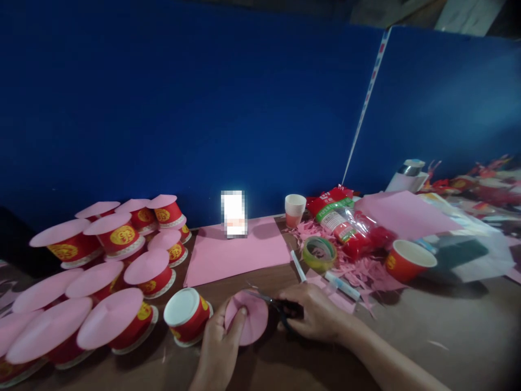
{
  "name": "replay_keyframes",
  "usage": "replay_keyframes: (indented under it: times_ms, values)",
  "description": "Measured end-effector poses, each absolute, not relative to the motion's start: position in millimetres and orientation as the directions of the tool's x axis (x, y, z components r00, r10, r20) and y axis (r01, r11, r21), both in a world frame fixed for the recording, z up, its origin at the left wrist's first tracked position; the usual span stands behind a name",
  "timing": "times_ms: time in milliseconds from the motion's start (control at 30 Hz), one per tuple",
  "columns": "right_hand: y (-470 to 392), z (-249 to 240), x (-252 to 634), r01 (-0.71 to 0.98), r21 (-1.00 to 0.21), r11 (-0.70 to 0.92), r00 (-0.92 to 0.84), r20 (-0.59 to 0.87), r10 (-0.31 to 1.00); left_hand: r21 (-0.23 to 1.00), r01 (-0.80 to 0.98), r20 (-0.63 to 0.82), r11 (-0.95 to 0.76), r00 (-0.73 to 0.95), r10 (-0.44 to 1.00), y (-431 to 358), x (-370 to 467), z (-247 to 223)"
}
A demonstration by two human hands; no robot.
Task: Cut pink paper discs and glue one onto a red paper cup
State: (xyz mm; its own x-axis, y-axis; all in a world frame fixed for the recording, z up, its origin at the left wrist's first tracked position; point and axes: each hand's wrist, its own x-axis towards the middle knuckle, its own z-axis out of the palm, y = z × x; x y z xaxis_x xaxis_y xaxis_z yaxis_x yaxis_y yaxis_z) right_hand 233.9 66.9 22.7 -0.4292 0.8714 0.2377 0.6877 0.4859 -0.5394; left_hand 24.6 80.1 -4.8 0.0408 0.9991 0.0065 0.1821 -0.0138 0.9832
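My left hand (222, 339) pinches a round pink paper disc (256, 320), thumb on top of it. A pair of black-handled scissors (283, 310) is gripped in my right hand (311, 312), and the blades reach the disc's upper edge. Whether the blades are closed on the paper is hard to make out. Just left of my left hand, a red paper cup (188, 315) with gold print stands upside down, its white base facing up. Behind the disc lies a stack of pink paper sheets (240, 255).
Several upside-down red cups topped with pink paper cones (112, 317) crowd the left. On the right are tape (319, 253), a marker (342, 285), pink scraps (366, 271), a red plastic package (342, 220) and an upright cup (411, 260). A blue partition (183, 108) stands behind.
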Motion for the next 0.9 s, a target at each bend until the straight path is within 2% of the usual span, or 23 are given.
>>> replay_keyframes:
  times_ms: [900]
  values:
    - [67.7,19.9,233.5,0.696,-0.543,0.469,-0.414,0.229,0.881,0.962,0.272,-0.008,-0.019,0.098,0.995,81.6,23.4,-13.9]
